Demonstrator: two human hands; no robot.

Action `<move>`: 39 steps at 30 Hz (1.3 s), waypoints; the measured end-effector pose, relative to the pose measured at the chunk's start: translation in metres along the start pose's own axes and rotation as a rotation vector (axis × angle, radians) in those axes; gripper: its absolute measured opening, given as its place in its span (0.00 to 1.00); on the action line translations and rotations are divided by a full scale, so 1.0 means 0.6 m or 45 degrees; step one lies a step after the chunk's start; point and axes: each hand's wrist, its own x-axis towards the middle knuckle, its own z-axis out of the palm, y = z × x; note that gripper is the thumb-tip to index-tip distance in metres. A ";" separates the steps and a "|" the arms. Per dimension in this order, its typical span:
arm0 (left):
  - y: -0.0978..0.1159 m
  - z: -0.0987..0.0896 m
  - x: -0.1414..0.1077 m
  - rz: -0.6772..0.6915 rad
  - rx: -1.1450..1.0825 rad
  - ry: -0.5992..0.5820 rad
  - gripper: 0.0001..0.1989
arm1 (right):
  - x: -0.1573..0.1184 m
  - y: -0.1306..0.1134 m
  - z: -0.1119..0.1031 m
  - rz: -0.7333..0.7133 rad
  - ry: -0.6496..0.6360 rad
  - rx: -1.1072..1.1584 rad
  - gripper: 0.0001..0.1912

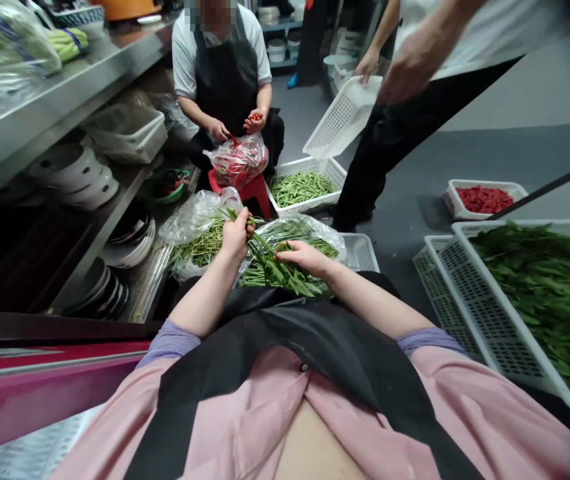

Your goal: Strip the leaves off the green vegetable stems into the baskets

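My left hand (237, 235) grips a bunch of leafy green stems (269, 263) near their upper ends. My right hand (305, 259) lies across the same bunch, its fingers closed over the leaves. The bunch rests over a clear plastic bag (305, 230) on my lap. Just left of it, a second clear plastic bag (197, 217) holds thinner trimmed green stems (205, 243). My dark apron (285, 333) and pink shirt (215, 393) fill the bottom of the view.
A seated co-worker's hands (235, 125) work over a bag of red chilies (239, 160) on a red stool (252, 193). A standing co-worker holds a white perforated basket (342, 117). White crates of trimmed beans (299, 188), leaves (535, 300) and chilies (485, 199) sit around me, beside steel shelving (59, 113).
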 end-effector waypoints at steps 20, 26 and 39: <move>-0.012 -0.004 -0.033 -0.106 -0.043 -0.032 0.16 | 0.015 0.021 -0.063 -0.058 0.462 0.614 0.13; 0.003 -0.007 -0.030 -0.325 -0.085 -0.151 0.17 | 0.014 -0.002 -0.084 -0.119 0.559 0.486 0.13; -0.052 0.001 -0.059 -0.242 0.179 -0.161 0.15 | 0.013 0.015 0.010 0.112 -0.029 0.022 0.18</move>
